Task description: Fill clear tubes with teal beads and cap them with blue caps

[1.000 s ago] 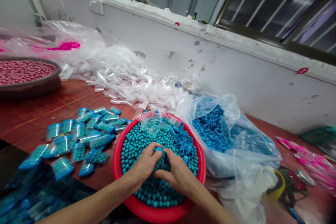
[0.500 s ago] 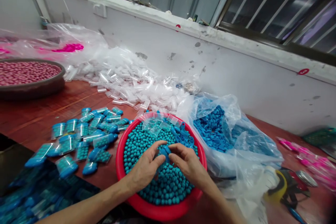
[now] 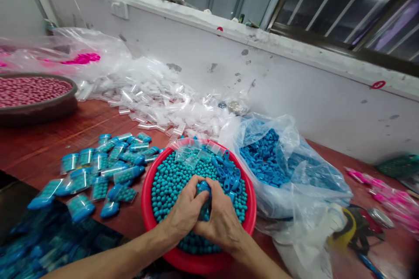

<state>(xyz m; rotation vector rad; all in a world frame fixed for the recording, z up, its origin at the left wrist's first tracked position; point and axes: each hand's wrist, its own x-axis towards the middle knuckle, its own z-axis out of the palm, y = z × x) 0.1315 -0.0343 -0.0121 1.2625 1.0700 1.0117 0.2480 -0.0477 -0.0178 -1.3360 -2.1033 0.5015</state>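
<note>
Both hands are together over a red basin (image 3: 148, 216) of teal beads (image 3: 170, 178). My left hand (image 3: 188, 205) is closed round one side of a small clear container with a blue cap (image 3: 203, 187). Round its other side and underneath, my right hand (image 3: 221, 218) is closed too. Fingers hide most of the container's body. On the beads behind the hands lie several blue caps (image 3: 229, 172) and clear empty containers (image 3: 193, 157).
Filled blue-capped containers (image 3: 124, 175) lie left of the basin. Clear empties (image 3: 157, 104) are heaped behind. A plastic bag of blue caps (image 3: 265, 152) stands at right. A brown tray (image 3: 42, 111) of pink beads is far left; a yellow-and-black tool (image 3: 347, 229) lies right.
My right hand has moved down and closed round the container beside my left hand. The blue cap now sits upright between both hands. The view has shifted slightly.
</note>
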